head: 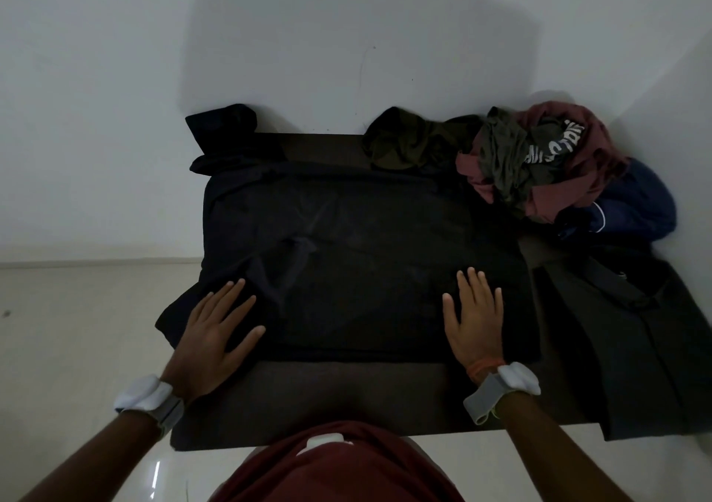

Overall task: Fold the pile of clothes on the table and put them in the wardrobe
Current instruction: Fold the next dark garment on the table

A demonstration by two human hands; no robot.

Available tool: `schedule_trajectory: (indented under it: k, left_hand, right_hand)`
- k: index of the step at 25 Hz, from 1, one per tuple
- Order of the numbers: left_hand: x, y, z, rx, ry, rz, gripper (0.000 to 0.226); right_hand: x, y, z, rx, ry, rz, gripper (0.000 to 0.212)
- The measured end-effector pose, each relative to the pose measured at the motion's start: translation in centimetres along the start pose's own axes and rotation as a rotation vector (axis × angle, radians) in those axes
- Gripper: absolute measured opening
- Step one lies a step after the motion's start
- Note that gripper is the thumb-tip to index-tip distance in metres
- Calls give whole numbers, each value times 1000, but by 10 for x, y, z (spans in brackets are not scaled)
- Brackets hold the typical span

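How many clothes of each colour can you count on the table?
Black: 3 (spread garment, folded piece, garment at the right edge)
Olive green: 2
Maroon: 1
Navy blue: 1
Total: 7, though the heap may hide more.

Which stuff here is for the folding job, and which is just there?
For the job: black garment under left hand and right hand; crumpled clothes pile; dark folded piece.
Just there: table, wall, floor, wristbands.

Matt black cloth garment [366, 270], glossy floor [77, 328]
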State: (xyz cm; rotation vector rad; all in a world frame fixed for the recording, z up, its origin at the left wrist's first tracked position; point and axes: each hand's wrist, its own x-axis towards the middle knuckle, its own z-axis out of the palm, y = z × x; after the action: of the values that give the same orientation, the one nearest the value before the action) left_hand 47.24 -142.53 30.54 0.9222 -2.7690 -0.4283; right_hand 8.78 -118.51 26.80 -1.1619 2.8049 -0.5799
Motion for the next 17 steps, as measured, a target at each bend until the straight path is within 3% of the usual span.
schedule_trajectory:
  k: [8, 17]
  left_hand:
    - [24, -2, -1, -1, 19, -16, 58]
    - [29, -5, 1, 21, 12, 73, 68]
  right_hand:
    - [12, -17, -5, 111, 59, -13, 45]
    - [16, -16, 4, 44, -15, -69, 46]
